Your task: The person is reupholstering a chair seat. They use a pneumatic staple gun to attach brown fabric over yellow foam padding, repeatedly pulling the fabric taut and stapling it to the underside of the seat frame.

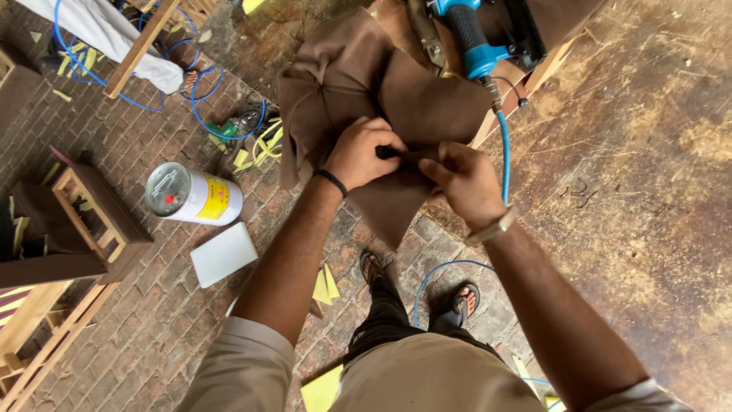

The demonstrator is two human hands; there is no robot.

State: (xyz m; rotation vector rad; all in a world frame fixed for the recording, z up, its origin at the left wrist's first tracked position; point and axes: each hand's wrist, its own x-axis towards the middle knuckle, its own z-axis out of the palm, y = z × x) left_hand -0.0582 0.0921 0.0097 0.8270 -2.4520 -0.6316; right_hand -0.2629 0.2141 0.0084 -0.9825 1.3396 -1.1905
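Observation:
A brown piece of fabric point(358, 72) hangs crumpled off the edge of a worn wooden worktable point(633, 152). My left hand point(364, 152) grips a fold of it near the middle, fingers curled in. Right beside it, my right hand point(465, 179) pinches the same fold, a watch on its wrist. A blue pneumatic staple gun point(476, 42) lies on the table just beyond my hands, its blue air hose point(504, 156) trailing down past my right wrist to the floor.
Left on the brick floor lie a white can with a yellow label point(193, 196), a white flat slab point(223, 253), yellow foam scraps point(259, 145) and wooden frames point(91, 217). More blue hose point(114, 84) loops at the top left. My sandalled feet point(463, 301) stand below.

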